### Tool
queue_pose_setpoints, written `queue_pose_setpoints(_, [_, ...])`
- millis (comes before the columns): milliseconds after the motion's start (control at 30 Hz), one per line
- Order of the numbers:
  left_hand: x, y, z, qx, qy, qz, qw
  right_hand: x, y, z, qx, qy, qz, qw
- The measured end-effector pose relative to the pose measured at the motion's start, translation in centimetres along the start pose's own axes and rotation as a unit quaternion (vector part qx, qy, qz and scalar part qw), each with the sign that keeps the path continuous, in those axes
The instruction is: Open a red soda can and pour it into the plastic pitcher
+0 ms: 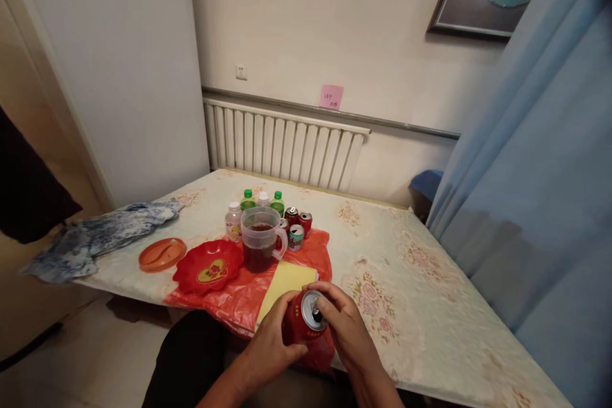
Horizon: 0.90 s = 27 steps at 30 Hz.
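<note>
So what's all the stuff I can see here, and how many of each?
held can: 1, red with silver top, between both hands at the table's near edge
cans: at least 3, red, behind the jug
jug: 1, clear, dark drink inside, table middle
bottles: 4, two green-capped, two pale, behind the jug
heart dish: 1, red, left of the jug
lid: 1, orange, left of the dish
plastic sheet: 1, red, under the drinks
yellow sheet: 1, on the plastic
cloth: 1, blue-white, table's left corner
table: 1, floral
left hand: grips the can's side
right hand: fingers on the can's top
</note>
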<state>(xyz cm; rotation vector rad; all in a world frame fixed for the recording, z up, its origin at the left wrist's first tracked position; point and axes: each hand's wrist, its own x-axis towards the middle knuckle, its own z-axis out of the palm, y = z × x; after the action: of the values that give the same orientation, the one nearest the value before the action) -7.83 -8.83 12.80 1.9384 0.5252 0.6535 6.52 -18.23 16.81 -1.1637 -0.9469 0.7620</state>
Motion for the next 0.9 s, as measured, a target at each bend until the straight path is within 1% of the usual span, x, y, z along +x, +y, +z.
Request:
queue_pose_setpoints(300, [-0.2,0.3,0.1,0.013,-0.001,-0.011,1.0,-0.5,0.1,0.3,0.001,0.003,0.004,1.0])
queue_pose_setpoints(433, [-0.3,-0.2,0.2,-0.008,-0.003,-0.003,1.0,-0.6,0.1,0.3,-0.007,-0.001,-0.008,1.0])
queue_pose_setpoints(567, [-0.3,-1.0,0.5,-0.03,0.003,-0.002,1.0,-0.6,-0.1,0.3,-0.008,-0.001,-0.001,1.0])
queue_pose_setpoints(667, [-0.3,-1.1,0.6,-0.025,0.002,-0.001,1.0,-0.7,-0.2,0.4,-0.016,0.001,0.003,1.0])
queue_pose_setpoints(833, [-0.3,-1.0,0.6,-0.008,0.005,-0.003,1.0,-0.7,-0.3,0.4,-0.025,0.016,-0.022,0.999])
queue_pose_setpoints(900, [-0.4,-1.1,0.6,-0.006,0.007,-0.002,1.0,-0.7,-0.3,0.4,-0.025,0.018,-0.022,0.999])
